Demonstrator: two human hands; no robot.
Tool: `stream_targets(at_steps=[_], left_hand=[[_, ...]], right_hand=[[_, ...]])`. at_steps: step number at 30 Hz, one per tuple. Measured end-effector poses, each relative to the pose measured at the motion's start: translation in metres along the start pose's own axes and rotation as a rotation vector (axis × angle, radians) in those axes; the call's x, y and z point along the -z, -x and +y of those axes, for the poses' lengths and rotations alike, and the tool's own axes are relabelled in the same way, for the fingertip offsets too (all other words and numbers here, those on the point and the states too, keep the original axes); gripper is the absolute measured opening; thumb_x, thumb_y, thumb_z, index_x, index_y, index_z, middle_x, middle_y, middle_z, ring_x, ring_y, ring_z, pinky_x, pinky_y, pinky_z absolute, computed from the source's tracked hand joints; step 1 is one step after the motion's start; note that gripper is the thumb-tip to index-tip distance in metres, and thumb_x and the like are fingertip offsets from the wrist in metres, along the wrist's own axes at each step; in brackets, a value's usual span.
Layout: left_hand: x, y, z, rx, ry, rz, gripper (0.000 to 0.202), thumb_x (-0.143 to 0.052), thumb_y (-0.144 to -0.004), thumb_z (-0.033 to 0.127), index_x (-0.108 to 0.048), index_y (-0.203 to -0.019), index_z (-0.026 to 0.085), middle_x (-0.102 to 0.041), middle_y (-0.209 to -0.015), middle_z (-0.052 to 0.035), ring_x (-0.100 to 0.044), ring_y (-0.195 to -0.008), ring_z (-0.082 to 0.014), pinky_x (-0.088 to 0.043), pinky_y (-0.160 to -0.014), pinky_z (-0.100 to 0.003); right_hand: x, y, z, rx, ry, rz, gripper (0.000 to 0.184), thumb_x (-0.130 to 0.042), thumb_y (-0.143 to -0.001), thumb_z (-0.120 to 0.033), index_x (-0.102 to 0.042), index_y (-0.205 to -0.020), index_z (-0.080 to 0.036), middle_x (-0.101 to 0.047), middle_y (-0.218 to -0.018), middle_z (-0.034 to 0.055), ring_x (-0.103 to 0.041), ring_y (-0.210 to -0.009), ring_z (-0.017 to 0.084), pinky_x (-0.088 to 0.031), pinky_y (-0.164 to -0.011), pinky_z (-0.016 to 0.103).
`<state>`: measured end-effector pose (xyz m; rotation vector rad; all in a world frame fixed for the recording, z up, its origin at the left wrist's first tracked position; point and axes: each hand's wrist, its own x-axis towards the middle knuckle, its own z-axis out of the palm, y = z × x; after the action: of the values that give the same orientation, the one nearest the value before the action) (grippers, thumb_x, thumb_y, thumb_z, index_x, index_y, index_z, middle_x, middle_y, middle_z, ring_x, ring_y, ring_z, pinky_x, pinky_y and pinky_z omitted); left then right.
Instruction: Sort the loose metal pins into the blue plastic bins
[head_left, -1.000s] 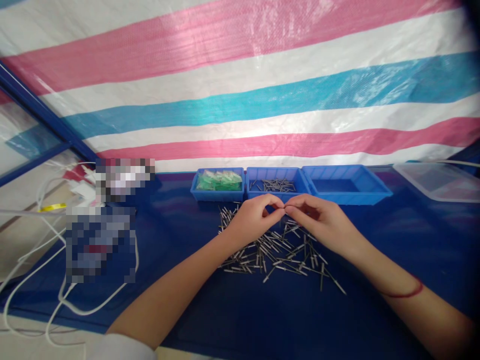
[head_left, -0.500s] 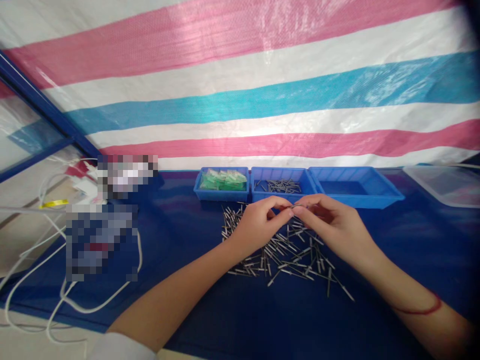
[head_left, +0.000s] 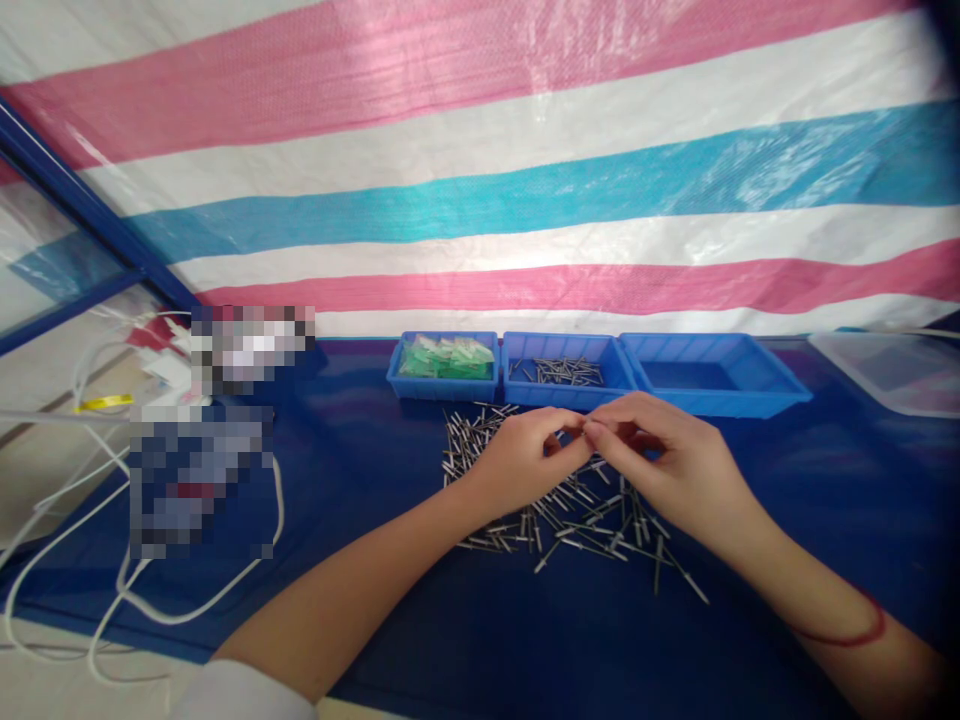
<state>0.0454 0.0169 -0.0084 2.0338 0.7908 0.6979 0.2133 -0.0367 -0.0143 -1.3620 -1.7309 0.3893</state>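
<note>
My left hand (head_left: 529,455) and my right hand (head_left: 667,445) meet at the fingertips above a loose heap of blind rivets (head_left: 555,510). Thumb and forefinger of each hand are pinched together. Whatever lies between them is hidden by the fingers and too small to make out. The rivets are slim silvery pins with thicker ends, strewn on the dark blue table. Just behind the hands, a blue bin (head_left: 525,385) contains more rivets (head_left: 566,371).
Left of the rivet bin, another blue bin (head_left: 442,392) carries green-and-clear plastic packets (head_left: 448,357). A wider blue bin (head_left: 739,400) and a clear plastic lid (head_left: 885,375) lie to the right. White cables (head_left: 187,617) loop across the left side. A striped sheet (head_left: 480,210) hangs behind.
Both hands stay together, with the fingertips slightly lower and pressed closer. A thin grey piece seen between the fingertips before is now covered. The heap looks the same.
</note>
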Motion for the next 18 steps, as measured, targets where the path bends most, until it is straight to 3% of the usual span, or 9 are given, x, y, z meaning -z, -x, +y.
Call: stream_targets(at_steps=[5, 10, 18], left_hand=[[0.002, -0.002, -0.001, -0.029, -0.026, -0.016, 0.018, -0.056, -0.084, 0.029, -0.067, -0.086, 0.015, -0.066, -0.076, -0.0010, -0.051, -0.059, -0.0088, -0.040, -0.058, -0.021], [0.006, -0.003, -0.005, -0.014, -0.036, 0.023, 0.022, -0.058, -0.084, 0.037, -0.066, -0.087, 0.017, -0.065, -0.079, -0.0008, -0.051, -0.060, -0.0085, -0.041, -0.057, -0.021], [0.017, -0.006, -0.002, -0.075, -0.072, 0.024, 0.018, -0.059, -0.085, 0.034, -0.065, -0.086, 0.018, -0.066, -0.083, -0.0005, -0.052, -0.063, -0.0086, -0.043, -0.061, -0.021]], right_hand=[[0.003, -0.001, -0.006, 0.136, 0.075, 0.018, 0.007, -0.058, -0.085, -0.019, -0.066, -0.085, -0.021, -0.065, -0.082, 0.0035, -0.057, -0.064, 0.014, -0.043, -0.052, 0.027], [0.007, -0.003, -0.006, 0.235, 0.114, 0.015, 0.011, -0.058, -0.084, -0.014, -0.064, -0.091, -0.019, -0.066, -0.087, 0.0044, -0.055, -0.062, 0.012, -0.044, -0.053, 0.026], [0.017, -0.007, 0.004, 0.360, 0.216, -0.051, 0.017, -0.055, -0.088, -0.015, -0.063, -0.102, -0.019, -0.065, -0.100, 0.0074, -0.063, -0.088, 0.016, -0.050, -0.078, 0.029]])
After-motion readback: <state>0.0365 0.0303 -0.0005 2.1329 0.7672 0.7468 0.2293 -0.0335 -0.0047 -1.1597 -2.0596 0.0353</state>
